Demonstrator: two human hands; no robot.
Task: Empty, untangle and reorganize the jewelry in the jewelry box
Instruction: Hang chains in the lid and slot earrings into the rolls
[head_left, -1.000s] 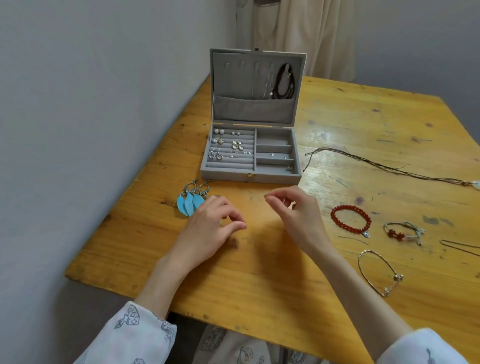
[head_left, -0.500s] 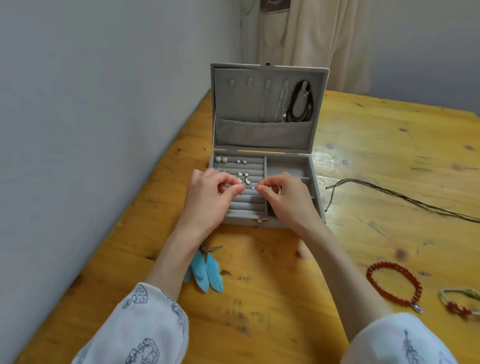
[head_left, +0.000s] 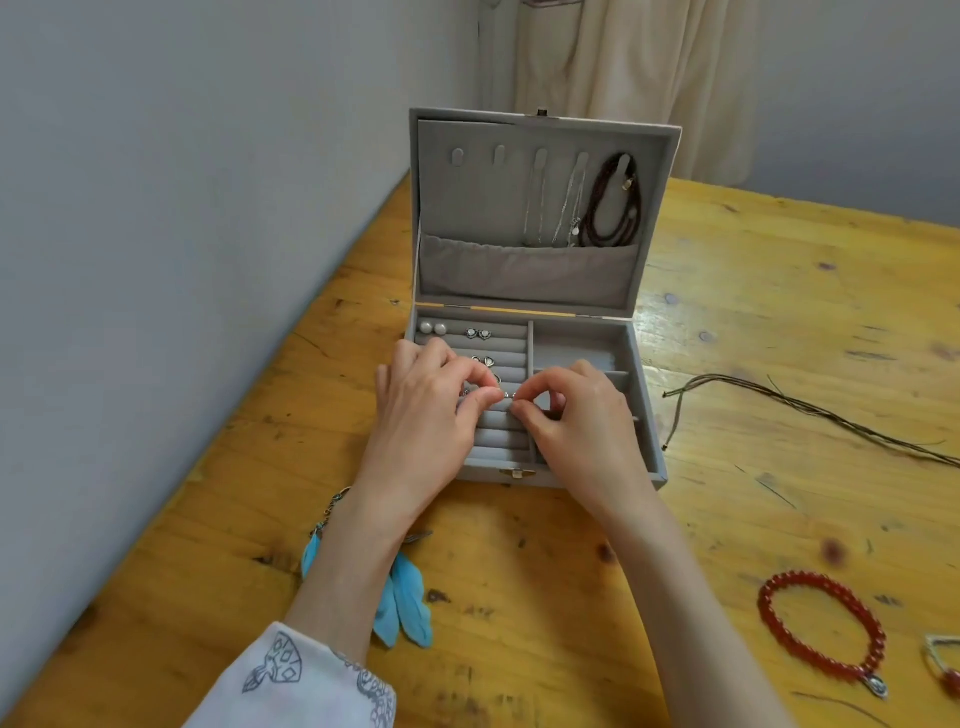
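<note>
Two bare hands meet at frame centre, pinching one tiny silver piece of jewelry (head_left: 508, 396) over an open grey velvet jewelry box (head_left: 645, 415).

The left hand (head_left: 423, 410) and right hand (head_left: 576, 413) each close thumb and forefinger on the piece, above the box's ridged ring rolls (head_left: 501, 439); what it is cannot be made out. Being so small, it could slip from the fingertips and drop between the rolls. Those rolls hold pearl studs (head_left: 432, 328) and small silver earrings (head_left: 478, 333); the right compartments look empty. In the lid, upper centre, hang thin silver chains (head_left: 569, 205) and a dark beaded necklace (head_left: 613, 208). On the yellow wooden table (head_left: 545, 597): blue feather earrings (head_left: 410, 603) lower left, red bead bracelet (head_left: 821, 636) lower right, brown cord (head_left: 810, 410) right.
</note>
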